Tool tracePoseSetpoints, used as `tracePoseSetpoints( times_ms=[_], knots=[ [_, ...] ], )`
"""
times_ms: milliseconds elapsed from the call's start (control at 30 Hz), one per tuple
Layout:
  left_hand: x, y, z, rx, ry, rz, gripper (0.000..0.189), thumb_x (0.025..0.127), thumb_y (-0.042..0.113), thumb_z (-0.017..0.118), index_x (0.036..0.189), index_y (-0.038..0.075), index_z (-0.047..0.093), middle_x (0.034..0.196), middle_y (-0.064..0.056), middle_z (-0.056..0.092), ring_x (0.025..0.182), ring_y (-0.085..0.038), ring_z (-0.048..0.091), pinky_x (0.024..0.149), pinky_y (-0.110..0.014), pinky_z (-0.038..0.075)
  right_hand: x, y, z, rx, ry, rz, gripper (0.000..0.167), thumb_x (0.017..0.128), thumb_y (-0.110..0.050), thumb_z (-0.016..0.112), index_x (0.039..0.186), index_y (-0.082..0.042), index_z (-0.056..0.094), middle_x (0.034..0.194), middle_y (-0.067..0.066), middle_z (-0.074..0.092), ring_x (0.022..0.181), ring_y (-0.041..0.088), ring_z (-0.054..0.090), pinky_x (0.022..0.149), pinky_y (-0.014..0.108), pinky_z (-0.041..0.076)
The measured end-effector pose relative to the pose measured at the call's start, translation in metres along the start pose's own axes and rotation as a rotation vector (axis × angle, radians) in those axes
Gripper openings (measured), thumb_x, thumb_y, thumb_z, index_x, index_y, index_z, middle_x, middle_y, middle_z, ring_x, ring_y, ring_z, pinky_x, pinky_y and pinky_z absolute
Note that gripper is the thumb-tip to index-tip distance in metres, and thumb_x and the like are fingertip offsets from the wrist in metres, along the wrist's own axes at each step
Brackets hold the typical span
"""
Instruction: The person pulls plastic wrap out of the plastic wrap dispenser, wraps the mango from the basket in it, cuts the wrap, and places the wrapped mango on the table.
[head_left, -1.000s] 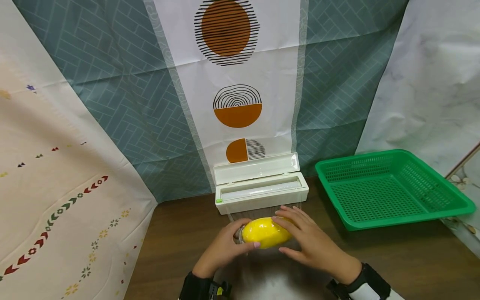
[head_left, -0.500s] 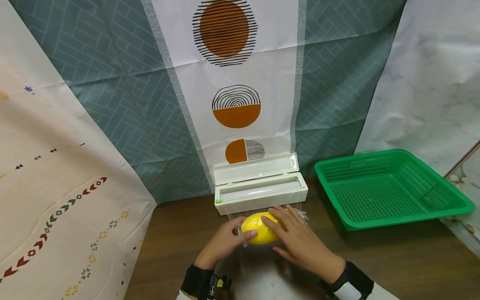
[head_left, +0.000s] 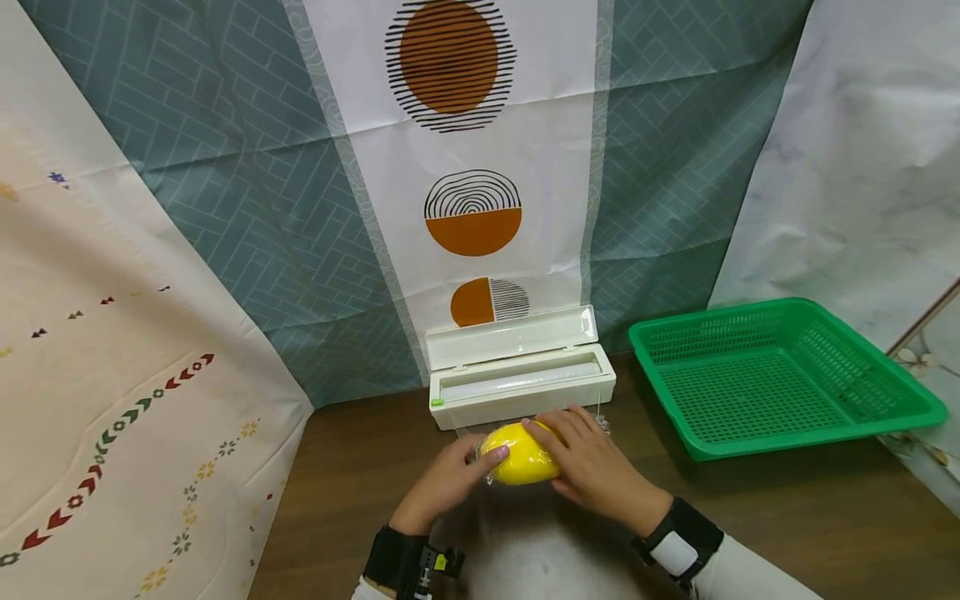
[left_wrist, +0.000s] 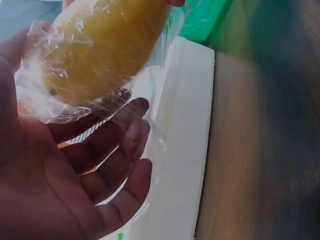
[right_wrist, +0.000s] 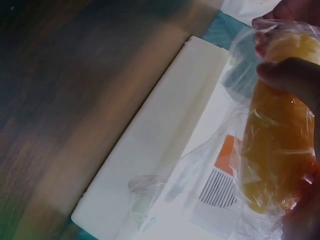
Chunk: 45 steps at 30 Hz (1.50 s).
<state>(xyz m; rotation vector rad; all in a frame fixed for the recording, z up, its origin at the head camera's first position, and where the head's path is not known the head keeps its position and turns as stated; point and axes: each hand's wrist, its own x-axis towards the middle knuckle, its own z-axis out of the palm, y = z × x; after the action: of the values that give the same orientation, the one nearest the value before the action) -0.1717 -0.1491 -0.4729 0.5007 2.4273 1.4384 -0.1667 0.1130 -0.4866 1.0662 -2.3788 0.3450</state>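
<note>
A yellow mango (head_left: 520, 455), wrapped in wrinkled cling film, is held between both hands over the table. My left hand (head_left: 447, 482) grips its left end, thumb across the front; in the left wrist view the other fingers (left_wrist: 132, 142) spread below the wrapped fruit (left_wrist: 107, 47). Curved over the right end, my right hand (head_left: 602, 465) holds it with fingers on top and the thumb low. Just beyond stands a white cling film dispenser (head_left: 528, 407), lid raised, with a roll inside. In the right wrist view, clear film (right_wrist: 210, 137) stretches between dispenser and mango.
A green plastic basket (head_left: 810, 436) stands at the right on the brown wooden table (head_left: 360, 467). Patterned cloths hang behind the dispenser and along the left side. A pale glare (head_left: 555, 558) shows on the table near its front.
The right hand has moved left and slightly up, closing further around the mango. The mango has shifted a little left and is more covered by the right fingers. Dispenser and basket stay put.
</note>
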Motion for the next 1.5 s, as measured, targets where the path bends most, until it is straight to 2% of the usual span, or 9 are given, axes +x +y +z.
tracePoseSetpoints(
  times_ms=[167, 333, 467, 567, 667, 800, 933, 1300, 1500],
  knots=[
    [-0.003, -0.002, -0.009, 0.001, 0.072, -0.029, 0.046, 0.099, 0.046, 0.062, 0.131, 0.013, 0.062, 0.118, -0.007, 0.065, 0.098, -0.017, 0.059, 0.082, -0.029, 0.052, 0.002, 0.003, 0.0, 0.005, 0.0, 0.008, 0.097, 0.065, -0.03, 0.095, 0.147, -0.011, 0.046, 0.136, 0.009, 0.056, 0.124, 0.027, 0.054, 0.113, 0.056, 0.039],
    [-0.006, -0.004, -0.019, -0.014, 0.118, -0.04, 0.04, 0.097, 0.038, 0.067, 0.125, 0.01, 0.066, 0.11, -0.008, 0.068, 0.093, -0.017, 0.062, 0.079, -0.026, 0.052, 0.004, 0.007, 0.001, 0.023, -0.005, 0.007, 0.094, 0.066, -0.032, 0.094, 0.144, -0.011, 0.047, 0.137, 0.007, 0.056, 0.124, 0.027, 0.055, 0.113, 0.055, 0.039],
    [-0.006, 0.001, -0.018, 0.046, 0.207, -0.031, 0.046, 0.097, 0.044, 0.065, 0.131, 0.013, 0.063, 0.116, -0.007, 0.068, 0.102, -0.019, 0.063, 0.086, -0.032, 0.054, 0.004, 0.011, 0.003, 0.021, -0.004, -0.007, 0.091, 0.067, -0.036, 0.092, 0.141, -0.01, 0.048, 0.136, 0.007, 0.058, 0.123, 0.027, 0.056, 0.112, 0.054, 0.04],
    [-0.007, 0.007, -0.011, 0.131, 0.255, 0.013, 0.057, 0.092, 0.051, 0.069, 0.139, 0.021, 0.057, 0.132, -0.005, 0.062, 0.119, -0.024, 0.059, 0.097, -0.046, 0.052, 0.005, 0.014, 0.004, 0.04, 0.007, -0.012, 0.089, 0.067, -0.037, 0.091, 0.14, -0.007, 0.05, 0.134, 0.009, 0.058, 0.122, 0.028, 0.056, 0.109, 0.053, 0.043],
    [-0.006, 0.012, -0.002, 0.259, 0.225, 0.107, 0.068, 0.083, 0.051, 0.079, 0.142, 0.026, 0.054, 0.144, -0.003, 0.052, 0.132, -0.028, 0.051, 0.107, -0.056, 0.043, 0.006, 0.017, 0.004, 0.077, 0.002, -0.002, 0.087, 0.069, -0.037, 0.09, 0.14, -0.007, 0.051, 0.133, 0.011, 0.056, 0.121, 0.029, 0.055, 0.105, 0.051, 0.048],
    [-0.002, 0.015, 0.011, 0.455, 0.189, 0.219, 0.076, 0.078, 0.04, 0.087, 0.143, 0.022, 0.051, 0.147, -0.005, 0.046, 0.133, -0.028, 0.05, 0.111, -0.06, 0.036, 0.008, 0.021, 0.003, 0.133, -0.05, 0.038, 0.084, 0.073, -0.039, 0.089, 0.142, -0.009, 0.051, 0.135, 0.01, 0.053, 0.122, 0.027, 0.054, 0.101, 0.047, 0.053],
    [0.002, 0.01, 0.017, 0.543, 0.217, 0.241, 0.081, 0.075, 0.03, 0.091, 0.144, 0.019, 0.049, 0.149, -0.011, 0.043, 0.133, -0.031, 0.049, 0.108, -0.062, 0.036, 0.01, 0.024, 0.005, 0.211, -0.117, 0.093, 0.081, 0.076, -0.038, 0.087, 0.144, -0.01, 0.051, 0.136, 0.009, 0.054, 0.123, 0.027, 0.053, 0.102, 0.048, 0.052],
    [0.014, -0.006, 0.023, 0.575, 0.337, 0.278, 0.078, 0.073, 0.027, 0.092, 0.141, 0.019, 0.054, 0.136, -0.009, 0.053, 0.124, -0.028, 0.054, 0.102, -0.055, 0.04, 0.017, 0.034, 0.008, 0.339, -0.158, 0.197, 0.072, 0.08, -0.039, 0.084, 0.138, -0.013, 0.051, 0.13, 0.0, 0.062, 0.117, 0.018, 0.055, 0.104, 0.048, 0.046],
    [0.02, -0.006, 0.019, 0.527, 0.32, 0.257, 0.07, 0.076, 0.03, 0.089, 0.136, 0.015, 0.055, 0.133, -0.006, 0.058, 0.122, -0.025, 0.056, 0.105, -0.053, 0.043, 0.017, 0.038, 0.008, 0.36, -0.14, 0.198, 0.074, 0.08, -0.039, 0.084, 0.141, -0.013, 0.051, 0.138, 0.005, 0.059, 0.122, 0.024, 0.055, 0.105, 0.054, 0.045]
  ],
)
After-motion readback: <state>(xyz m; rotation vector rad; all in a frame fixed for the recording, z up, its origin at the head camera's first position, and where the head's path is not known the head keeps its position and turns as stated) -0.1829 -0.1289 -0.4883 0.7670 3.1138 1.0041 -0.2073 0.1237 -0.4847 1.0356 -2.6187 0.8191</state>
